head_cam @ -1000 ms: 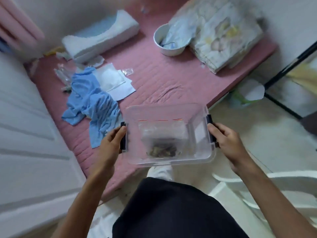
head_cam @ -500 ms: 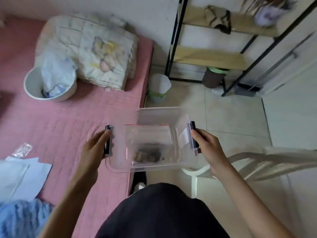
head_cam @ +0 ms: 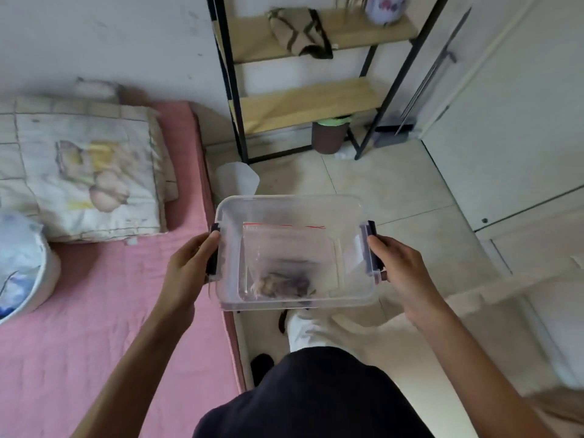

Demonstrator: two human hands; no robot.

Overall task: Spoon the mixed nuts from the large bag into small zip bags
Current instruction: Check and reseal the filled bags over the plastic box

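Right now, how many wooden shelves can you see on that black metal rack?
2. The upper shelf holds a folded cloth, and the lower shelf sits above a dark bin on the floor. Any higher ones would be out of frame.

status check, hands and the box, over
Left hand and right hand each grip a side of the clear box. Zip bag with nuts inside. Nothing in the way.

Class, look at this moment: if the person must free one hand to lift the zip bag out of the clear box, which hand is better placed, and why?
Neither clearly: the left hand and the right hand each grip a side latch of the clear box, and the zip bag lies about midway. Perhaps the left, since the nuts sit slightly nearer it.
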